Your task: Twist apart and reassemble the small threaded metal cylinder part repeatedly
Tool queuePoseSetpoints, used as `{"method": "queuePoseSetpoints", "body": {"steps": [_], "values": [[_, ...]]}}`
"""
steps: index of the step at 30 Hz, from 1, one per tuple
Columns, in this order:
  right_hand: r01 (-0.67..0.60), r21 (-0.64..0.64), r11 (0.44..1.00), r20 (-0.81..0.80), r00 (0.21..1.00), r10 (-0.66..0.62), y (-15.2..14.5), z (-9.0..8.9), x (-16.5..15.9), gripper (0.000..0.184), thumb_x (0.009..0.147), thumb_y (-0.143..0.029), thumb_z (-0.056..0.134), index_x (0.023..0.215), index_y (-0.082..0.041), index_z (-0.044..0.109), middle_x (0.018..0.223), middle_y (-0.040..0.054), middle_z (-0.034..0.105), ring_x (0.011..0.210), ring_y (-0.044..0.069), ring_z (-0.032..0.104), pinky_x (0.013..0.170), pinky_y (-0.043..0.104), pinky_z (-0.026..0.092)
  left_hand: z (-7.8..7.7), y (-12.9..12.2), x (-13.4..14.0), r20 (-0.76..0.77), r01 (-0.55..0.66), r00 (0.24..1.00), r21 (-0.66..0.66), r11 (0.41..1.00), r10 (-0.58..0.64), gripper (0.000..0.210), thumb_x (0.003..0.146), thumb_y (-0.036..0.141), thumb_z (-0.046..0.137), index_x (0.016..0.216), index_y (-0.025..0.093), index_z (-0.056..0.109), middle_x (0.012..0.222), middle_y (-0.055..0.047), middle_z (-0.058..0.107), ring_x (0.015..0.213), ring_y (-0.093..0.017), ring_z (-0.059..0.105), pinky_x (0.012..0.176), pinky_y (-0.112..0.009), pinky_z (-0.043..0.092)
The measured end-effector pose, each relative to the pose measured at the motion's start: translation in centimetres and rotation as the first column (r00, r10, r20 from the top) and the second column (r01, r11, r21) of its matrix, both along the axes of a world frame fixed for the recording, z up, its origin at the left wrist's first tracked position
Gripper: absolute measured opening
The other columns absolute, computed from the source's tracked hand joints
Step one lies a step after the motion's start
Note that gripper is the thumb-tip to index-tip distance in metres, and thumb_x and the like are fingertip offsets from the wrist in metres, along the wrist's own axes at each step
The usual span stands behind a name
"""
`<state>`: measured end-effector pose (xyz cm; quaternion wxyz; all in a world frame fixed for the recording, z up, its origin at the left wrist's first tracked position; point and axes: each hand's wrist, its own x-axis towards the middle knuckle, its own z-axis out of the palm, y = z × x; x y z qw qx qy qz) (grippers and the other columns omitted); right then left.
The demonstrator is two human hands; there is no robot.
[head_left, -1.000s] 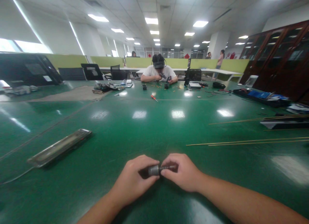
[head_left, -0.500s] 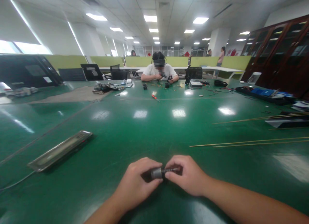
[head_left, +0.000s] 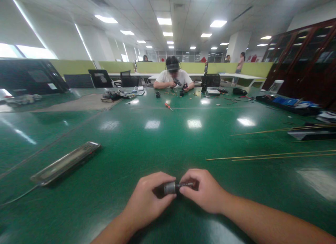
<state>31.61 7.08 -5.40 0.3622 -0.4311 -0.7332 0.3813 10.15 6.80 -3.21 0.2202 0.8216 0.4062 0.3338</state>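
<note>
Low in the middle of the head view, a small silver-and-black metal cylinder, motor-like in look, lies on its side between my hands. A thin ridged shaft sticks out of its right end. My left hand is closed round the cylinder, thumb below and fingers above, hiding its left end. From the right, my right hand pinches around the shaft near the cylinder, thumb and forefinger curled, so the far tip is partly hidden. Both hands are just over the green tabletop.
A long clear-edged case with a cable lies at left. Thin brass-coloured rods stretch in from the right. Further off are a red screwdriver, a black tray with blue items, and a person at the far edge.
My hands and the cylinder have hardly moved. The view has shifted very slightly.
</note>
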Motion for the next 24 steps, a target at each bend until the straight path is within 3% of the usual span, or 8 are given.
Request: {"method": "queuePoseSetpoints", "body": {"steps": [24], "values": [[0.002, -0.020, 1.000, -0.034, 0.999, -0.002, -0.01, 0.04, 0.07, 0.007, 0.076, -0.018, 0.071, 0.083, -0.017, 0.073, 0.073, 0.0005, 0.067, 0.064, 0.013, 0.058, 0.060, 0.022, 0.043, -0.08, 0.01, -0.34, -0.009, -0.001, 1.000, 0.036, 0.999, 0.001, 0.025, 0.075, 0.018, 0.075, 0.099, 0.027, 0.072, 0.091, 0.003, 0.075, 0.082, -0.013, 0.070, 0.075, -0.022, 0.053]]}}
